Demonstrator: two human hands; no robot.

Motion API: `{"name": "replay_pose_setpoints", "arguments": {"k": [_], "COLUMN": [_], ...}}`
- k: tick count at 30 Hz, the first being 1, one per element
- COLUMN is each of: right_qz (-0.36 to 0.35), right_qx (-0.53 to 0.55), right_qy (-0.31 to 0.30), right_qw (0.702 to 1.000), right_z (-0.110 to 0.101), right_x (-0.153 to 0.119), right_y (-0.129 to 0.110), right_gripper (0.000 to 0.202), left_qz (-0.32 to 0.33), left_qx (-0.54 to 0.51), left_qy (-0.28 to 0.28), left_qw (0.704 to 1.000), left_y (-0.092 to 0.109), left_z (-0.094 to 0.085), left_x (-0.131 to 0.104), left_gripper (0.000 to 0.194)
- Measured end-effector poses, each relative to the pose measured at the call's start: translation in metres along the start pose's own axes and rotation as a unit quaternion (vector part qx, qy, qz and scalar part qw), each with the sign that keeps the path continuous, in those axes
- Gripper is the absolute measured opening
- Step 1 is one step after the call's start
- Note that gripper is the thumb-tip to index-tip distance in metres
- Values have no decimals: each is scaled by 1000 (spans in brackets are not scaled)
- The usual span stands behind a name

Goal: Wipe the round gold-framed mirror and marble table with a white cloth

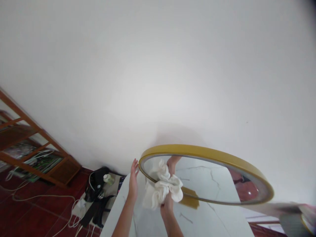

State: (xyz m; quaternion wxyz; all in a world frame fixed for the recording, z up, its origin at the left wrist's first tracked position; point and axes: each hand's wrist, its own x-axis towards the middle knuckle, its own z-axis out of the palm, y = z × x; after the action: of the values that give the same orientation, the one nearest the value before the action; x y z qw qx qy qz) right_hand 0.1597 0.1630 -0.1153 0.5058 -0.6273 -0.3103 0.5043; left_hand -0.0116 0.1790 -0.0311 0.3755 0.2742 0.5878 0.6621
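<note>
An oval-looking mirror (pixel 204 181) in a gold frame stands tilted on a white marbled tabletop (pixel 207 217). My left hand (pixel 133 172) rests at the frame's left edge, its fingers stretched out and partly behind the rim. In my right hand (pixel 168 202) is a bunched white cloth (pixel 164 191), pressed against the lower left of the glass. The cloth hides most of my right fingers. The glass reflects the cloth, the hand and the tabletop. Under the mirror's lower edge shows a gold base (pixel 191 199).
A white wall (pixel 158 82) rises behind the table. On the left, a wooden shelf (pixel 56 164) holds papers and cables. A black bag (pixel 96 182), a pale bottle (pixel 108 179) and white cords lie beside the table, near the red tiled floor (pixel 37 210). Blurred items (pixel 296 220) are at lower right.
</note>
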Motion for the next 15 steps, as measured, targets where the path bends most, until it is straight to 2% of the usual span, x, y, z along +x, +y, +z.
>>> {"name": "replay_pose_setpoints", "arguments": {"k": [2,4,7,10,13,15], "right_qz": [29,41,64,76,54,27], "right_qx": [50,83,173,259,245,218], "right_qy": [-11,-33,-99,-191,-273,-297], "right_qw": [998,995,978,944,929,929], "right_z": [25,45,63,70,70,68], "right_x": [-8,-19,-38,-58,-74,-81], "right_y": [-7,-18,-46,-83,-119,-137], "right_gripper": [76,70,61,54,56,58], "left_qz": [27,29,28,24,19,29], "left_qx": [-45,-56,-29,-6,19,40], "left_qy": [-35,-76,-92,-83,-105,-133], "left_qw": [998,995,995,996,994,990], "left_y": [29,46,49,46,52,57], "left_z": [4,9,13,10,4,1], "left_x": [6,10,12,12,13,15], "left_gripper": [59,61,62,63,60,57]}}
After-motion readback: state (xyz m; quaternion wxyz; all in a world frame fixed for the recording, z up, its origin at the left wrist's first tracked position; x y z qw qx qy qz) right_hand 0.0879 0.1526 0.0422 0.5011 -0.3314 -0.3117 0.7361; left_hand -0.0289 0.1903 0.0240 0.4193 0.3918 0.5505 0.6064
